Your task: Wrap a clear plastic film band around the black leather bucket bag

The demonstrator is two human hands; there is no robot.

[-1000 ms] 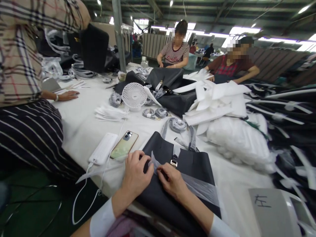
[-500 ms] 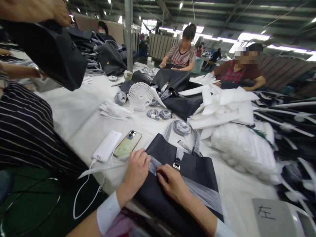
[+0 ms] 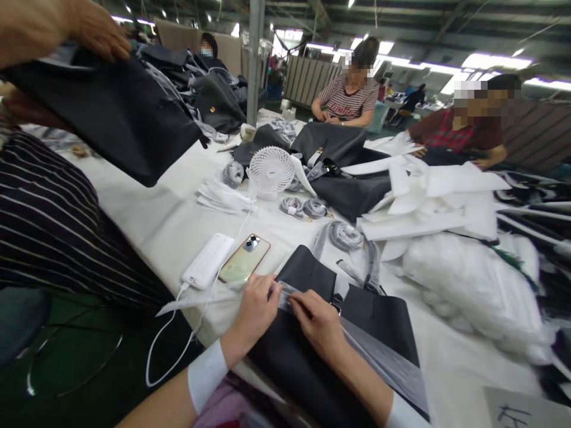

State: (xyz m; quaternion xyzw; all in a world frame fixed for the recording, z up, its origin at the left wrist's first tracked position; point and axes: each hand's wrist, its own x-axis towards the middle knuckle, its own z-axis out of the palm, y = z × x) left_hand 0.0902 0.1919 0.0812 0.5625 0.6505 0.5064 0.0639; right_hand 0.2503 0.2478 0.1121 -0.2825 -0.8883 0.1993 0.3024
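Observation:
A black handbag (image 3: 303, 356) lies flat in front of me on the white-covered table, its handle turned away from me. Across it runs a strip of clear plastic film (image 3: 379, 351). My left hand (image 3: 259, 303) pinches the film's left end near the bag's edge. Close beside it, my right hand (image 3: 314, 318) has thumb and fingertips closed on the same film. A metal buckle on a wrapped strap (image 3: 341, 291) shows just past my right hand, partly covered by it. The wrapped handle (image 3: 372, 267) stretches out beyond the bag's top edge.
A phone (image 3: 245, 258) and a white power bank (image 3: 207, 260) with a cable lie left of the bag. Beyond stand a small white fan (image 3: 271, 171) and coiled straps (image 3: 345, 236). White foam pieces (image 3: 437, 202) are heaped right. At left, a co-worker holds another black bag (image 3: 120, 113).
My view has turned slightly left, so the table things sit further right. My hands stay on the film, closer together. The co-worker's bag at left has swung round to show its broad side.

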